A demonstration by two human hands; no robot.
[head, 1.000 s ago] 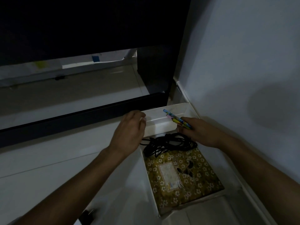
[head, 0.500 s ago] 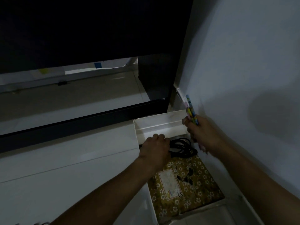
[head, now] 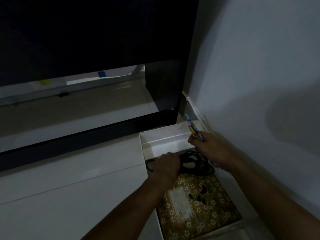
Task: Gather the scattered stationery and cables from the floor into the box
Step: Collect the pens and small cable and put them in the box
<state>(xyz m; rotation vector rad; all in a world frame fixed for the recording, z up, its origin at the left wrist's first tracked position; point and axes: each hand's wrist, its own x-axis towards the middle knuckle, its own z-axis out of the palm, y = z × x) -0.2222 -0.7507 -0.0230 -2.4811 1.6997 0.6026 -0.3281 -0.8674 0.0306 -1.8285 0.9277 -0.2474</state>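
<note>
1. Step in hand, likely: settling the cable coil (head: 194, 163) inside the white box (head: 156, 135). Tuck loops below the rim, clear of the floral notebook (head: 199, 205).
2. Left hand (head: 167, 164) curled, gripping the coil.
3. Right hand (head: 211, 149) fisted round the pens (head: 193, 129), above the box; drop them next.
</note>
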